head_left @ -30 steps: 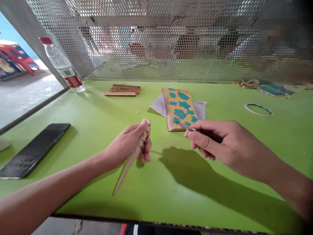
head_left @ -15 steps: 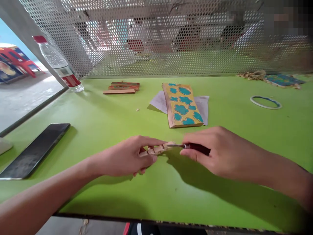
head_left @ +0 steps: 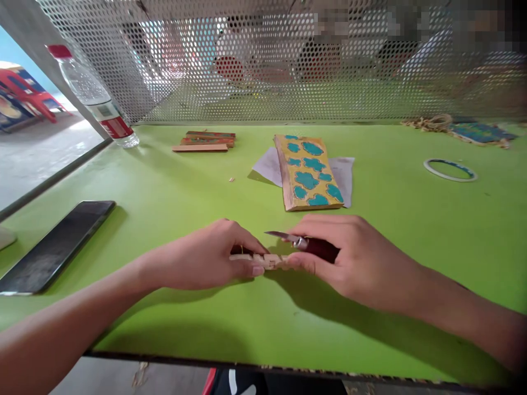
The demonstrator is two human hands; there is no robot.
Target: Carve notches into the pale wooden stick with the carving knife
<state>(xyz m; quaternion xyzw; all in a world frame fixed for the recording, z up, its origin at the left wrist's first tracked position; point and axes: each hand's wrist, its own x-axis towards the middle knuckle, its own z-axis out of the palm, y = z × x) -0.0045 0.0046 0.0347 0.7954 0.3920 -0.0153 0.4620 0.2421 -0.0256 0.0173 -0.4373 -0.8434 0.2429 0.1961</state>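
Note:
My left hand [head_left: 209,259] pinches a thin carved wooden strip [head_left: 263,259] and holds it flat just above the green table [head_left: 164,192]. My right hand [head_left: 349,258] grips a small carving knife [head_left: 302,243] with a dark red handle; its blade points left over the strip, and the right thumb rests on the strip's right end. Both hands meet near the middle of the table, close to its front edge. Behind them lies a yellow wooden block with turquoise cloud shapes [head_left: 308,171] on sheets of paper.
A black phone [head_left: 55,247] lies at the left. A water bottle [head_left: 96,101] stands at the back left by a perforated metal screen [head_left: 263,60]. Painted wooden strips [head_left: 205,141] lie at the back; a ring [head_left: 450,169] and a woven piece [head_left: 477,133] sit right.
My left hand has turned the strip from upright to flat and lowered it. My right hand has come in with the knife and now touches the strip's right end.

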